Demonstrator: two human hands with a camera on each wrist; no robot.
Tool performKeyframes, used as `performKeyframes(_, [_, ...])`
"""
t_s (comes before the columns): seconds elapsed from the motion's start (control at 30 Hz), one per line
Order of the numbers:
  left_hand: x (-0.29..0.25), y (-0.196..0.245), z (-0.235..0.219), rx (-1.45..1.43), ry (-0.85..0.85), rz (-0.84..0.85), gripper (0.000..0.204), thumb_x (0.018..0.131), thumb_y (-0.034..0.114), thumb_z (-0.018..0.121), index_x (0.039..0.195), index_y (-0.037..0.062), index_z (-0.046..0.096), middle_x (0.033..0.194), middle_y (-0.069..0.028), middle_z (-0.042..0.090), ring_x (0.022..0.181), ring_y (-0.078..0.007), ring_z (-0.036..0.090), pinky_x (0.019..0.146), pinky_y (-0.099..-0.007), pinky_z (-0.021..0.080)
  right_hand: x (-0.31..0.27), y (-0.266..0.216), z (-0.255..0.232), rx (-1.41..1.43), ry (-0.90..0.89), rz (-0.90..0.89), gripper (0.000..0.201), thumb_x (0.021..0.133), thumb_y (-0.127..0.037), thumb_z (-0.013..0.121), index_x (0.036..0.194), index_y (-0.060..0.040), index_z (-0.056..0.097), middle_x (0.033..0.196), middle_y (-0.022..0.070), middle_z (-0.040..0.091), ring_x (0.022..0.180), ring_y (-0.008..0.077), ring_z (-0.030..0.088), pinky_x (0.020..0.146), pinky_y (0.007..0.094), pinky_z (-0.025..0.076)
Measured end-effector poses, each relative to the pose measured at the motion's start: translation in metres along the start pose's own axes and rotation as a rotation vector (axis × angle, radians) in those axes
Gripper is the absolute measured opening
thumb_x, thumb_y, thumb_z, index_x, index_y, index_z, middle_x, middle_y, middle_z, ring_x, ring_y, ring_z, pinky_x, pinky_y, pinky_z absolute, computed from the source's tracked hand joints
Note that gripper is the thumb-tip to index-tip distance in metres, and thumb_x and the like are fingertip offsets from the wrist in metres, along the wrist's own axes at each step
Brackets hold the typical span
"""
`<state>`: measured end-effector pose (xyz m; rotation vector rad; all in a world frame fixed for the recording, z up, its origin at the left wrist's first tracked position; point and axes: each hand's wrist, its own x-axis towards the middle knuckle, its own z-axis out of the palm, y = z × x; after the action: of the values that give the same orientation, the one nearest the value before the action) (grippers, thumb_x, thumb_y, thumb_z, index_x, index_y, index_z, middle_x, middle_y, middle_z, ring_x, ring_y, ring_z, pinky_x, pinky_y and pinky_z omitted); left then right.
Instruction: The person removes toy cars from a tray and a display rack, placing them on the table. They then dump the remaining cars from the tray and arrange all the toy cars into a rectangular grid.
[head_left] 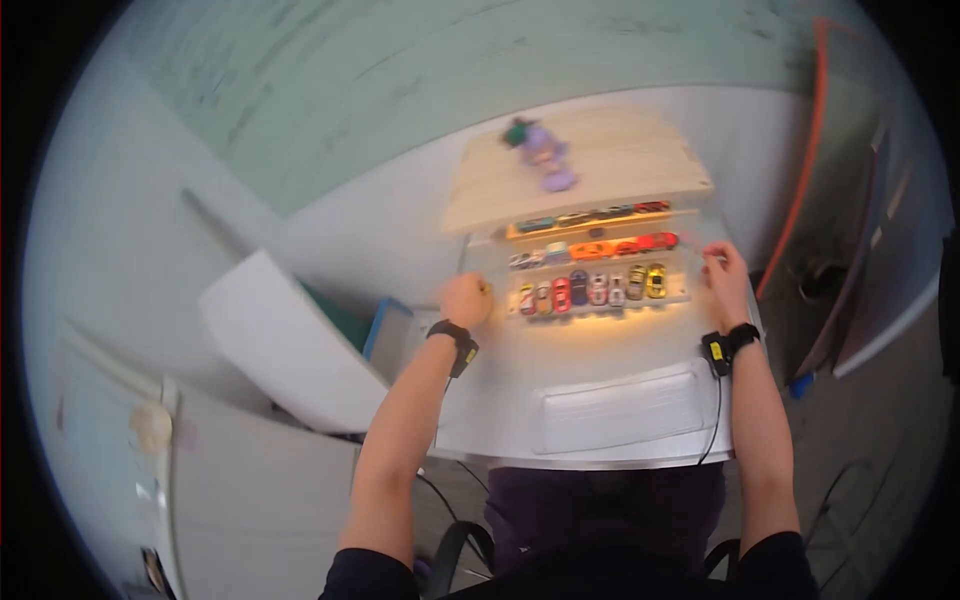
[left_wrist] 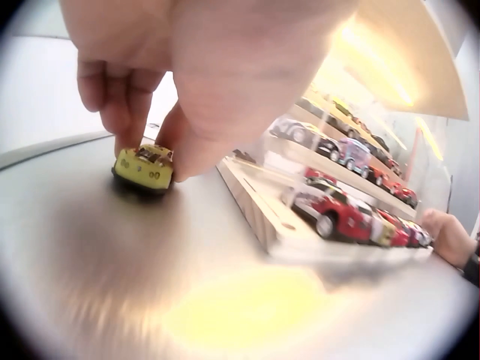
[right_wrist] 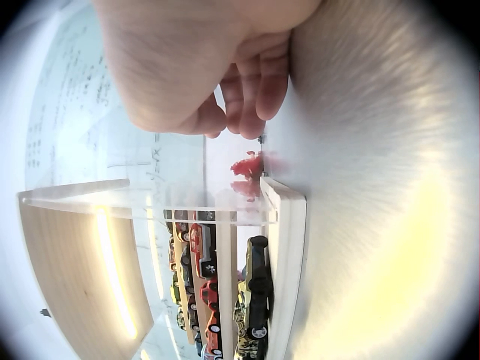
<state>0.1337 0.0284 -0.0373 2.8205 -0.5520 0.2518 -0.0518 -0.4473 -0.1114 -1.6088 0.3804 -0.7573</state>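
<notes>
My left hand (head_left: 467, 300) is at the left side of the lit display shelf (head_left: 686, 292). Its thumb and fingers pinch a small yellow toy car (left_wrist: 142, 171), low over the pale tabletop. Beyond the shelf's right end, my right hand (head_left: 727, 280) hangs with bent fingers, and no thing shows between thumb and fingertips. Just past those fingertips in the right wrist view is a blurred red thing (right_wrist: 247, 166), its kind unclear. Toy cars stand in rows on the shelf, among them a yellow car (head_left: 656, 281) at the front right and a red-and-white car (left_wrist: 330, 210) at the front left.
A clear plastic tray (head_left: 620, 412) lies near the table's front edge. On the shelf's wooden top (head_left: 630, 150) stands a blurred purple figure (head_left: 545, 155) with a green part. A white panel (head_left: 290, 340) is left of the table, and an orange-edged partition (head_left: 805, 180) stands right.
</notes>
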Motion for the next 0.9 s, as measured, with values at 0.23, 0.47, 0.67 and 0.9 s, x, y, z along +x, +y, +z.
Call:
performKeyframes(0.23, [-0.171,-0.003,-0.035,0.027,0.085,0.103,0.01,0.089,0.016,0.074,0.091,0.0071,0.07,0.085,-0.0201,0.07,0.088,-0.043,0.069,0.078,-0.0528,0.054,0.005,0.003,-0.003,-0.007,-0.007,-0.016,0.004,0.106,-0.009,0.065,0.105,-0.0093,0.068,0.091,-0.0019,0.065,0.071,0.0065,0.06,0.058,0.0245,0.044])
performKeyframes(0.47, [-0.284,0.005,-0.092,-0.089,0.122,0.066,0.017,0.088,0.016,0.081,0.096,0.0059,0.07,0.087,-0.0157,0.069,0.086,-0.0363,0.069,0.077,-0.0486,0.055,0.013,0.017,0.006,-0.025,0.023,-0.057,0.003,0.106,-0.011,0.065,0.107,-0.0103,0.067,0.092,-0.0012,0.065,0.073,0.0069,0.061,0.056,0.0249,0.045])
performKeyframes(0.67, [-0.286,0.051,-0.185,-0.201,0.103,-0.024,0.024,0.092,0.018,0.083,0.104,0.0032,0.068,0.083,-0.0161,0.068,0.083,-0.0367,0.068,0.072,-0.0476,0.054,0.009,0.01,0.001,-0.025,0.009,-0.019,0.009,0.106,-0.016,0.068,0.109,-0.0079,0.071,0.095,-0.0004,0.071,0.078,0.0116,0.069,0.064,0.0302,0.053])
performKeyframes(0.9, [-0.225,-0.001,-0.157,-0.137,-0.065,0.176,0.034,0.09,0.012,0.084,0.121,0.003,0.074,0.094,-0.0131,0.072,0.096,-0.0346,0.067,0.086,-0.0447,0.055,0.009,0.0,0.002,-0.062,-0.031,-0.044,0.007,0.106,-0.012,0.065,0.11,-0.0086,0.07,0.1,-0.0009,0.068,0.082,0.0096,0.067,0.062,0.0266,0.052])
